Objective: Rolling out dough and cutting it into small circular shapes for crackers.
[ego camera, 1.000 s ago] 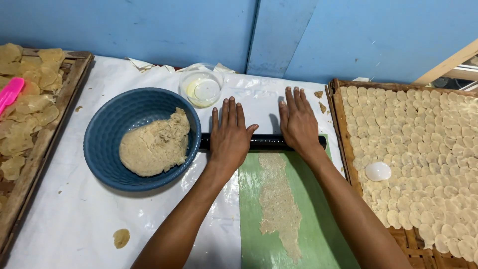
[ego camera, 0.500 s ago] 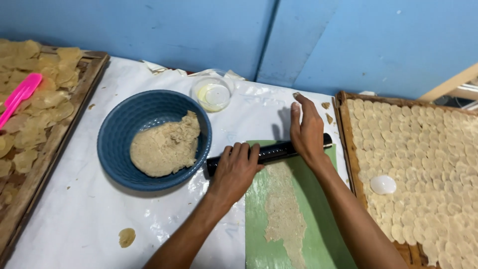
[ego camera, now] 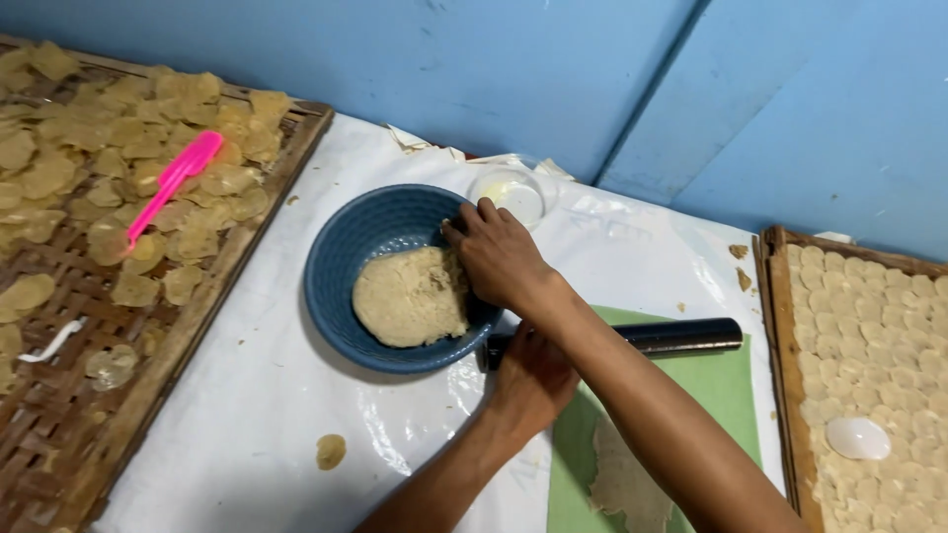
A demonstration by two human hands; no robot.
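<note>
Right hand (ego camera: 499, 259) moved off the black rolling pin (ego camera: 652, 338) into the blue bowl (ego camera: 341, 266), white-covered bench (ego camera: 267, 415), blue wall (ego camera: 553, 69), fingers curled on dough (ego camera: 410, 296), left hand (ego camera: 533, 380) cupped by the pin's end.

Ahead of the right hand's fingers (ego camera: 472, 219) the blue bowl's rim (ego camera: 341, 237) and the small clear dish (ego camera: 514, 196) crowd the way; left of them white table (ego camera: 247, 395) lies open up to the woven tray's edge (ego camera: 202, 296); behind them the black rolling pin (ego camera: 662, 338) bars the path
</note>
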